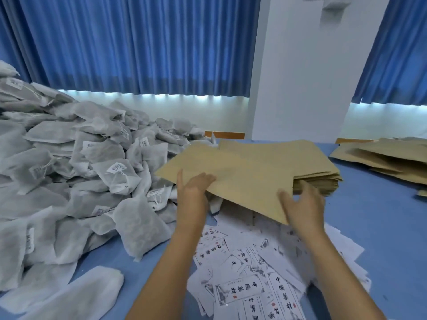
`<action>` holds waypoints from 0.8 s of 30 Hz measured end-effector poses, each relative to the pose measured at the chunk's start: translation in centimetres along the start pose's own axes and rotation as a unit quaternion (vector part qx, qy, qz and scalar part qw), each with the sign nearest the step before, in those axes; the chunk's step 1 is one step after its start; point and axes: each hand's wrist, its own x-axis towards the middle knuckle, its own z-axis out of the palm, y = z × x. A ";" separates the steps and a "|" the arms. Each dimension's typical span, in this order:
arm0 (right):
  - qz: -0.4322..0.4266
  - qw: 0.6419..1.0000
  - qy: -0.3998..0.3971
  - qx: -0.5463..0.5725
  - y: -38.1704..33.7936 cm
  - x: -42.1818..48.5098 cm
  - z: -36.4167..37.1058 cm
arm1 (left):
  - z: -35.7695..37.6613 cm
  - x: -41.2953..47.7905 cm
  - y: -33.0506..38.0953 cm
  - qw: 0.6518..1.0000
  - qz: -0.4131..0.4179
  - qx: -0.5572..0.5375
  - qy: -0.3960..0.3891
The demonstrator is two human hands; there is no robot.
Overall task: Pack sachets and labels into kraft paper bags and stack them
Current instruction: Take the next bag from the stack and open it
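- At 12 o'clock: left grip point(194, 192) flat, released, on top kraft bag point(245, 179); right grip point(302, 204) blurred, can't tell
- Risk: flat press drags extra bags off stack point(318, 183)

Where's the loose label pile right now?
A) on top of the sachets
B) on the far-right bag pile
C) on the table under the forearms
C: the printed labels lie scattered on the blue table, on the near side of the kraft bag stack.

Sachet heap point(69, 169) past the left edge; right hand point(302, 204) blurry at the fingers.
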 end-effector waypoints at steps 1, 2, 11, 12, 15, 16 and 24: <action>0.089 0.991 -0.037 0.094 0.3 0.4 -0.9 | -0.5 0.1 0.0 0.999 0.000 -0.040 0.017; 0.158 0.957 -0.098 0.222 0.7 0.6 -1.7 | -0.8 0.2 0.1 0.997 0.001 -0.072 0.014; 0.143 0.872 -0.032 0.466 -0.5 -1.4 0.2 | 0.7 -0.2 4.3 0.988 0.135 -0.070 -0.007; 0.160 0.847 -0.072 0.502 -0.8 -2.0 1.2 | 1.4 -0.6 5.1 0.982 0.171 -0.067 -0.049; 0.205 0.819 -0.165 0.510 -1.1 -2.8 2.6 | 3.1 -1.4 6.0 0.972 0.169 -0.063 -0.152; 0.205 0.822 -0.178 0.501 -1.0 -2.7 2.5 | 3.2 -1.4 5.9 0.972 0.142 -0.072 -0.174; 0.113 0.840 -0.297 0.440 0.0 -2.4 1.5 | 2.6 -0.8 4.0 0.960 -0.001 -0.211 -0.186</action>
